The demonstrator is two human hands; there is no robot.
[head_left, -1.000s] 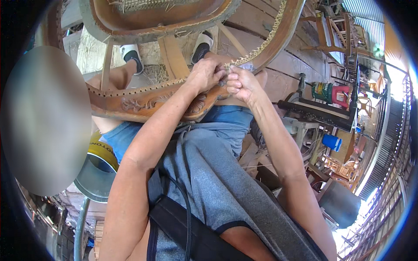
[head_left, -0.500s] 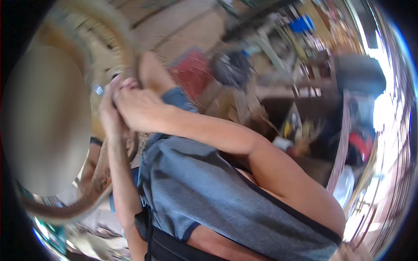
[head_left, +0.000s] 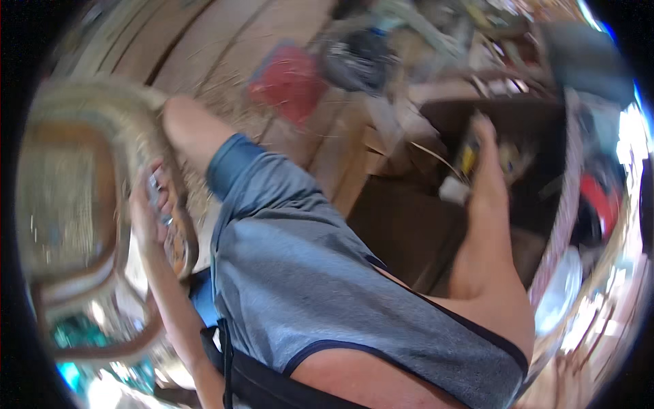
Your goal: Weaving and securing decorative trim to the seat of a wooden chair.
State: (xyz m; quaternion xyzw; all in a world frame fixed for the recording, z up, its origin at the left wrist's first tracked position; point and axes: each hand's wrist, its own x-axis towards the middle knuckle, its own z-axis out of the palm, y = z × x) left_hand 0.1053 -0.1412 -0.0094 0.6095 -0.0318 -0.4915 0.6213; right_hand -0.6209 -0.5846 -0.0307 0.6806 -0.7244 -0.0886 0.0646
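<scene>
A curved wooden frame (head_left: 119,95) with a pale woven-looking panel (head_left: 58,198) stands at my left, like part of a carved chair. My left hand (head_left: 146,208) is at its inner right edge, fingers curled round a small shiny silvery thing (head_left: 152,183) whose kind I cannot make out. Far to the right, my right hand (head_left: 482,133) reaches into a dark open box (head_left: 402,218). Motion smears its fingers, so their state is unclear. Beside that hand lie a yellow thing (head_left: 469,158) and a white, blurred thing (head_left: 454,189).
A red flat piece (head_left: 289,82) and a black plastic bag (head_left: 357,61) lie on the wooden plank floor (head_left: 225,41), with straw-like scraps about. A dark rounded object (head_left: 589,65) stands beyond the box. A red and black thing (head_left: 599,208) sits at the right.
My right hand has left my left hand at the wooden frame and swung right, into the dark box. My left hand stays by the frame, now lower in view. The view has shifted.
</scene>
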